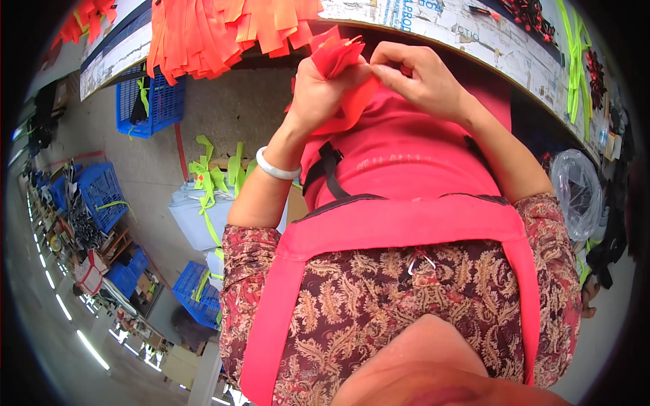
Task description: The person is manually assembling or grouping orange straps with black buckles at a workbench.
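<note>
My left hand (318, 95) is closed around a bundle of red-orange fabric strips (335, 55), held upright over my lap at the table's front edge. The strips' folded ends stick out above the fist, and a longer part (357, 107) hangs below it. Beside it, my right hand (421, 80) is closed in a pinch, its fingertips meeting the left hand's at the bundle. A bit of red shows inside its curled fingers, too small to name. Just beyond my left hand, many more orange strips (203, 37) lie on the table and hang over its edge.
The worn white table (433, 27) curves across the top. Small red and black pieces (531, 20) and yellow-green strips (575, 68) lie on its right. Blue crates (150, 101) and a pale bin (196, 213) with yellow-green strips stand at left. A clear plastic bag (575, 193) hangs at right.
</note>
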A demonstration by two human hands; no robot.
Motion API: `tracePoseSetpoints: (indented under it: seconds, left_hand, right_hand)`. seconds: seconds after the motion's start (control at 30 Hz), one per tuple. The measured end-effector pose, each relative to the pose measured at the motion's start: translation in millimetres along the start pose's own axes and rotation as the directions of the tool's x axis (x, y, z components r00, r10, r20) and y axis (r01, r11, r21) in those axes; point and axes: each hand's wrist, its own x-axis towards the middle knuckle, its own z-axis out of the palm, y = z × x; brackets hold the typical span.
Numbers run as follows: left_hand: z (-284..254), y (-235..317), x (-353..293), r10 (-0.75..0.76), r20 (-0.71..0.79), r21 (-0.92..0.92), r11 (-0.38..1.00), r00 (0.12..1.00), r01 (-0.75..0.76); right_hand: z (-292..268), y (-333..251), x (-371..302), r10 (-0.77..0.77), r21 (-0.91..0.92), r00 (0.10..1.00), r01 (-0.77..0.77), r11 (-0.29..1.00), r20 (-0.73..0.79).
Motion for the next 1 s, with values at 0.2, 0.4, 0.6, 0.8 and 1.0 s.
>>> tracePoseSetpoints:
  seconds: [0.2, 0.4, 0.6, 0.8, 1.0]
  left_hand:
    - [12.2, -11.8, 0.4, 0.446, -0.037, 0.458, 0.803, 0.894, -0.382]
    - [6.3, -17.6, 4.3, 0.582, 0.082, 0.611, 0.612, 0.809, -0.502]
    - [6.8, -23.0, -2.1, 0.163, -0.147, 0.1, 0.984, 0.976, -0.149]
    - [-0.6, -27.6, -0.1, 0.048, -0.087, -0.022, 0.999, 0.995, -0.05]
    - [19.4, -22.5, 3.8, 0.537, 0.151, 0.58, 0.632, 0.83, -0.514]
  right_hand:
    - [4.0, 11.0, -4.5, 0.334, 0.478, 0.937, -0.343, 0.809, 0.107]
    - [10.3, 13.9, -1.1, 0.37, 0.425, 0.928, -0.352, 0.834, 0.044]
    - [7.2, 12.0, 0.3, 0.327, 0.245, 0.942, -0.334, 0.91, 0.07]
    - [11.6, 11.5, -3.2, 0.143, 0.017, 0.99, -0.143, 0.99, 0.004]
    - [32.5, 52.5, -9.9, 0.33, 0.365, 0.942, -0.327, 0.872, 0.055]
